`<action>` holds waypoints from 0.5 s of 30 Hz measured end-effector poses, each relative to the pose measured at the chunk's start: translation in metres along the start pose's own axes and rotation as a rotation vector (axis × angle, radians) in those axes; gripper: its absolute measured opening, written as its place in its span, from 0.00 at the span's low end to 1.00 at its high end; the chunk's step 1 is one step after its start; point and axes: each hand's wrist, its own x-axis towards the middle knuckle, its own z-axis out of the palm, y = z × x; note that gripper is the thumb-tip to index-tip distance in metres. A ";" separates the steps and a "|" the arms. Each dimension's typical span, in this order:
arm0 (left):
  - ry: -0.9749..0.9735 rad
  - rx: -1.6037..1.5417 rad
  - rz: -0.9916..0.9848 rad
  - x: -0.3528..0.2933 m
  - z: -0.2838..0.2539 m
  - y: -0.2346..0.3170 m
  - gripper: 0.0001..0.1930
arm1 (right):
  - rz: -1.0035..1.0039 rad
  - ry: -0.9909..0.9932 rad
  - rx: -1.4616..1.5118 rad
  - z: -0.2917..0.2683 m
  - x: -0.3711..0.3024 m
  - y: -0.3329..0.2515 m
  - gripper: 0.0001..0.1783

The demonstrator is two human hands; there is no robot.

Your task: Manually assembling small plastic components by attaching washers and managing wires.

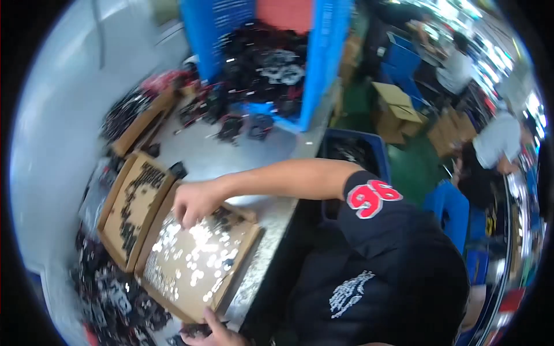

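Observation:
My right hand (199, 200) hangs over a shallow cardboard tray of many small shiny silver pieces (199, 245). Its fingers are curled down and pinched together; whatever is between them is too small or blurred to make out. At the tray's near corner, my left hand (218, 333) is closed around a small dark part (196, 330), its thumb raised along it. The part's exact kind is not clear. Against the first tray stands a second cardboard tray (108, 247) with many small black pieces (130, 216).
Heaps of dark parts with wires (115, 294) lie beside the trays. A blue bin (314, 75) full of black parts stands at the back of the metal table (190, 150). Below the table edge is a dark blue tub (378, 153). Other people (496, 141) work at the right.

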 end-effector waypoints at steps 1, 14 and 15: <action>0.135 -0.060 0.069 0.000 0.007 -0.006 0.22 | 0.051 0.051 0.189 0.000 -0.002 0.001 0.15; -0.104 -0.479 -0.203 -0.010 -0.030 0.005 0.27 | 0.062 0.394 -0.290 -0.096 0.134 0.025 0.13; -0.024 -0.596 -0.262 -0.010 -0.026 0.005 0.32 | -0.035 0.313 -0.545 -0.100 0.148 0.028 0.13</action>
